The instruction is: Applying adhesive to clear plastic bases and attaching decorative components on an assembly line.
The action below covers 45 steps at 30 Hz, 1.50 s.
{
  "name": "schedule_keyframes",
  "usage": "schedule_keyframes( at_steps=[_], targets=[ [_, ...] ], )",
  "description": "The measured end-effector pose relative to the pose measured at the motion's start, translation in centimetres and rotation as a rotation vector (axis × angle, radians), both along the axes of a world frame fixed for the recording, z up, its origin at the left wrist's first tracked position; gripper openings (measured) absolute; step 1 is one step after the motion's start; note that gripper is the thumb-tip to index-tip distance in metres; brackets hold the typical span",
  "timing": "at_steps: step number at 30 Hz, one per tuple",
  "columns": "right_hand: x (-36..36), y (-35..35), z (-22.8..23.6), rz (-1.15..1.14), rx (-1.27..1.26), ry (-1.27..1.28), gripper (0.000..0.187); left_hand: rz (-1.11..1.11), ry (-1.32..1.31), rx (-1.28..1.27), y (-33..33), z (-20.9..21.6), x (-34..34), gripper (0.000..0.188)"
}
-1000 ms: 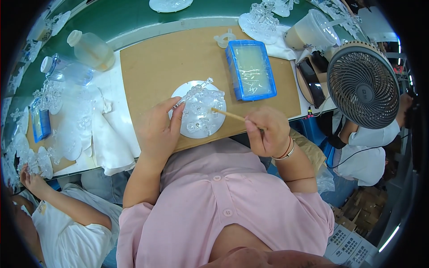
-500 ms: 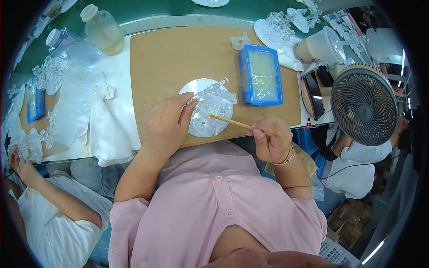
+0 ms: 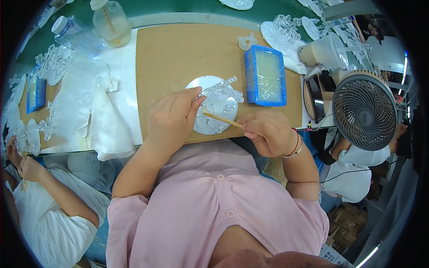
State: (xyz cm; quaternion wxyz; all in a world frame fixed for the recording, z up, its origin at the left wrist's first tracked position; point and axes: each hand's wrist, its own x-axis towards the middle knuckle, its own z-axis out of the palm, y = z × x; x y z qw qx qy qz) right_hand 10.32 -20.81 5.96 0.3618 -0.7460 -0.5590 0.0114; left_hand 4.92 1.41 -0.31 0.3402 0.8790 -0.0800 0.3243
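Observation:
My left hand (image 3: 172, 114) pinches the near-left end of a clear, knobbly plastic piece (image 3: 225, 94) between thumb and fingers. That piece lies over a round white disc (image 3: 202, 127) on the brown board. In my right hand (image 3: 270, 133), closed around it, is a thin wooden stick (image 3: 225, 119). Its tip points left, at the clear plastic over the disc; whether it touches cannot be made out. A blue-rimmed box (image 3: 265, 76) with a pale, clear-looking top stands just right of the disc.
The brown board (image 3: 187, 49) covers the table before me. Bottles (image 3: 111, 27), a white cloth (image 3: 109, 129) and clear parts lie left. A cup (image 3: 321, 51), phone (image 3: 316, 100) and fan (image 3: 365, 114) stand right. A co-worker's hand (image 3: 31, 169) works at far left.
The view has shifted slightly. My right hand has turned and moved left along with the stick, whose tip is farther left over the disc. My left hand keeps its pinch.

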Motion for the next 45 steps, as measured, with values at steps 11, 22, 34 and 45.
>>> schedule_keyframes(
  at_steps=[11, 22, 34, 45],
  targets=[
    [-0.9, 2.6, -0.3, -0.177, 0.052, -0.009, 0.007, 0.029, 0.025, 0.039, 0.0, 0.2, 0.0, 0.016],
    [-3.0, 3.6, -1.5, 0.172, -0.016, -0.634, 0.016, -0.033, -0.015, 0.039, 0.0, 0.2, 0.3, 0.017],
    [0.7, 3.0, -0.3, -0.310, 0.086, -0.199, 0.012, -0.014, -0.025, 0.092, -0.4, 0.6, 0.7, 0.014],
    [0.1, -0.7, -0.2, -0.392, 0.087, -0.063, 0.009, -0.035, 0.025, 0.110, -0.5, 1.0, 0.6, 0.012]
  ],
)
